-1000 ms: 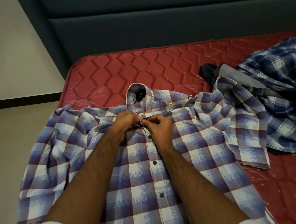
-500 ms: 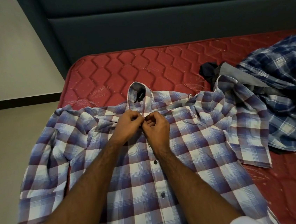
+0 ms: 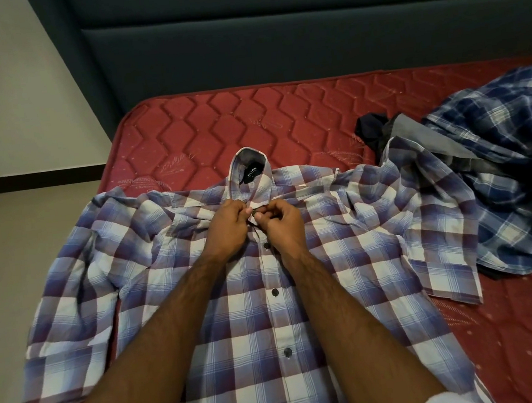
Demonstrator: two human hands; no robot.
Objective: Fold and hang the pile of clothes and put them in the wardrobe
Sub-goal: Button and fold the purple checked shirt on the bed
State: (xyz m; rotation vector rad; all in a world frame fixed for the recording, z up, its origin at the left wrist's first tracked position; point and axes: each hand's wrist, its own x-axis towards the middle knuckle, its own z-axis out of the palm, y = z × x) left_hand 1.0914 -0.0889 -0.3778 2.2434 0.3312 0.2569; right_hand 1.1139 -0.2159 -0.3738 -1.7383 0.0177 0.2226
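Your left hand (image 3: 226, 226) and right hand (image 3: 282, 224) met just below collar (image 3: 250, 173), both pinching placket of checked shirt (image 3: 332, 279) at top button. Shirt lay flat on bed (image 3: 282, 117), long axis running toward you. Clothes pile (image 3: 501, 176) nearer your right hand.

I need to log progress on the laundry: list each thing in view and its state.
Checked shirt: flat, face up, placket buttoned below the hands.
Left hand: pinches the placket near the collar.
Right hand: pinches it too.
Clothes pile: crumpled, unfolded.
Mattress: bare.
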